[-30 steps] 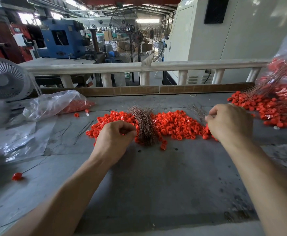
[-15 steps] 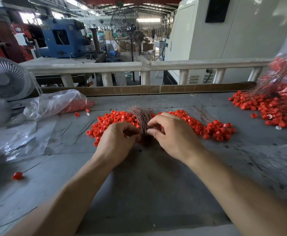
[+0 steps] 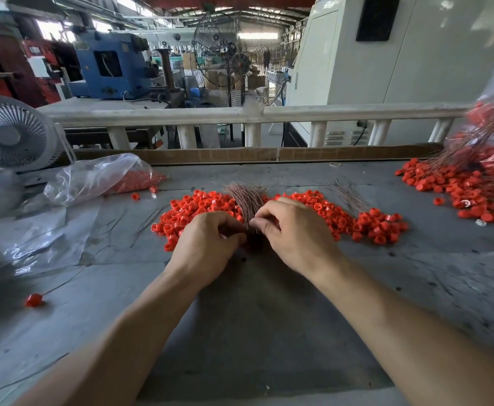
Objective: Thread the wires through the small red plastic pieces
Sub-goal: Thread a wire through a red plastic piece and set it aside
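Meeting at the near end of the wire bundle [image 3: 247,200], both hands are seen mid-tabletop [image 3: 269,317]. Left hand [image 3: 207,244]: fingers curled in, tips hidden against the bundle base; what is held cannot be told. Right hand [image 3: 292,230]: thumb and forefinger pinched together at the bundle's near end, apparently on wire strands; hold not fully visible. Bundle is laid fanning away from the person, across the main pile of red plastic pieces [image 3: 357,221], which is spread left and right behind the hands. A second, smaller wire tuft [image 3: 346,194] lies on the pile to the right. A pile of threaded pieces [image 3: 462,189] sits far right, a plastic bag [image 3: 99,177] far left, a lone threaded piece [image 3: 34,300] near left.
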`<action>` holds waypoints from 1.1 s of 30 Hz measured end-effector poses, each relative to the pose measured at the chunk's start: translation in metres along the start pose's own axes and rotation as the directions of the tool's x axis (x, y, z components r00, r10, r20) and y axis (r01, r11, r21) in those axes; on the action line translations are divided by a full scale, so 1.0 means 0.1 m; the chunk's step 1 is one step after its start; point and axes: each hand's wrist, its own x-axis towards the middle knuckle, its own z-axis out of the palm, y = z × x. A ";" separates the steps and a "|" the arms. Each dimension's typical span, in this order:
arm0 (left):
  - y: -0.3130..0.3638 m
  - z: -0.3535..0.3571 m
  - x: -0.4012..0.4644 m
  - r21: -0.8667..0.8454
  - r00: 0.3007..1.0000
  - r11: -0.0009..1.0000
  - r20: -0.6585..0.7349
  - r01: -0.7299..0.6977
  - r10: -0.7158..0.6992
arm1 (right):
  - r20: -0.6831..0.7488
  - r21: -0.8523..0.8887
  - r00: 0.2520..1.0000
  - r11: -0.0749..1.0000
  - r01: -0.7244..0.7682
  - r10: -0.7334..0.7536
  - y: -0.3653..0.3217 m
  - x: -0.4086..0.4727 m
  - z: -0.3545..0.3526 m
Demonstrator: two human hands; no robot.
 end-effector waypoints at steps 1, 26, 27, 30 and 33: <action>0.00 0.00 0.00 -0.005 1.000 1.000 0.002 -0.003 0.003 | 0.002 -0.011 1.000 1.000 0.008 -0.008 0.00 0.00 0.00; -0.01 -0.02 0.00 0.018 1.000 1.000 -0.024 -0.014 0.015 | 0.039 -0.084 0.995 0.992 0.093 -0.090 -0.05 -0.02 -0.07; -0.01 -0.01 0.00 0.016 0.999 1.000 -0.038 -0.014 0.014 | 0.067 -0.093 0.994 0.992 0.089 -0.083 -0.05 -0.02 -0.07; -0.01 0.00 0.02 0.027 0.998 1.000 -0.056 -0.014 0.015 | 0.105 -0.080 0.992 0.994 0.075 -0.066 -0.06 -0.03 -0.06; -0.02 0.02 0.03 0.042 0.999 0.999 -0.047 -0.020 0.022 | 0.107 -0.048 0.993 0.997 0.063 -0.058 -0.07 -0.03 -0.06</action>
